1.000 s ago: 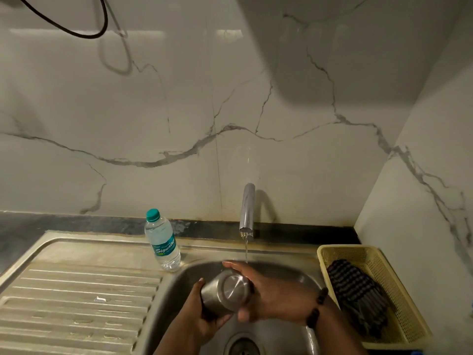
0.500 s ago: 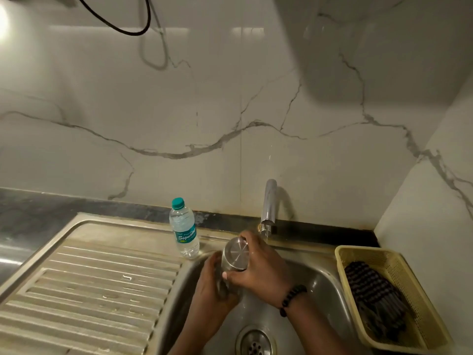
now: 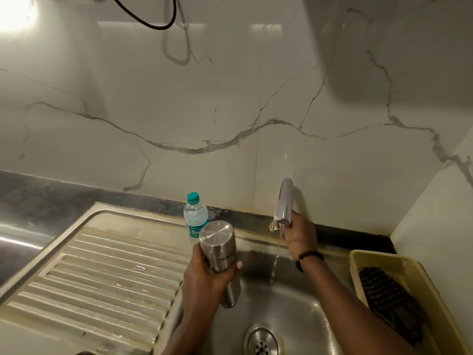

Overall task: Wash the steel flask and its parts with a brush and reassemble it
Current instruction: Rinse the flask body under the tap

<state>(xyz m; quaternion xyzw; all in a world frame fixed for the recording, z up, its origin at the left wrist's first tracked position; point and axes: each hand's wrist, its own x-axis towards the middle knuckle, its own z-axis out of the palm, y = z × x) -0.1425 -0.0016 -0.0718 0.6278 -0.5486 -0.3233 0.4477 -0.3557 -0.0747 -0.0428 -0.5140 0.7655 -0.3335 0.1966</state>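
My left hand (image 3: 204,280) grips the steel flask (image 3: 220,249) round its middle and holds it upside down over the left side of the sink basin (image 3: 302,308), its flat base toward me. My right hand (image 3: 298,233) is up at the chrome tap (image 3: 284,201), fingers curled at the spout's end. A thin stream of water runs from the spout down into the basin. No brush, lid or other flask part is in view.
A small plastic water bottle with a teal cap (image 3: 195,216) stands behind the flask on the sink rim. The ribbed steel drainboard (image 3: 102,275) lies to the left. A yellow plastic basket (image 3: 419,275) holding a dark checked cloth (image 3: 389,301) sits to the right. The drain (image 3: 262,340) is below.
My right hand left the flask and reached up to the tap's spout. My left hand alone now holds the flask, which moved left, away from the running water.
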